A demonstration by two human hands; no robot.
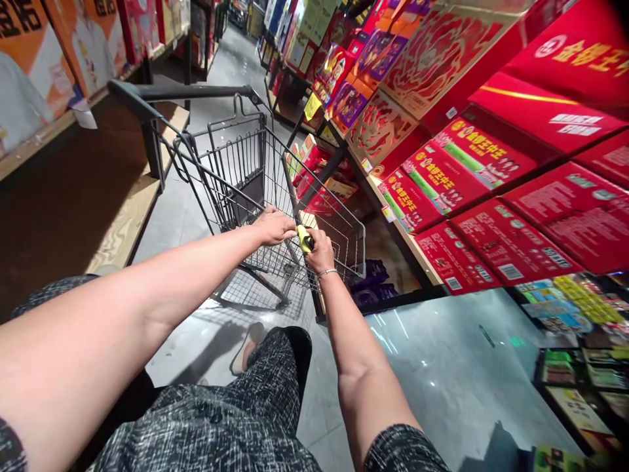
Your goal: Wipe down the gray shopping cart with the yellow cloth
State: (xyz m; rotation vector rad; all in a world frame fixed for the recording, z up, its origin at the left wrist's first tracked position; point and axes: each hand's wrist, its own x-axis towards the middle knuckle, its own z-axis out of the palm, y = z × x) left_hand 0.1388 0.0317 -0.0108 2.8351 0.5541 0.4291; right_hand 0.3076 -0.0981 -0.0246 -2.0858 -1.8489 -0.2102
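My left grip (272, 226) is closed over the yellow-sleeved bar (305, 240) at the near edge of the wire cart (246, 170), knuckles up and fingers curled down over it. My right grip (320, 252) is wrapped tight round the same bar, its thumb side touching the yellow. A thin bracelet (327, 273) sits on that wrist. Both grips are fully closed and close together, with only the yellow sleeve between them.

The cart stands on the grey floor (442, 367) of the aisle. Its right side is near the shelf of red boxes (442, 177), and it is well apart from the wooden shelf (132, 216) on my left.

To handle the cart well, I judge that I should hold firm with loose wrists and press evenly through both arms, so the far end does not swing into the red boxes. With my grips this close I have little leverage for turning, and a wider hold would steer better. My foot (248, 347) is near the cart's underside, so short steps seem wise
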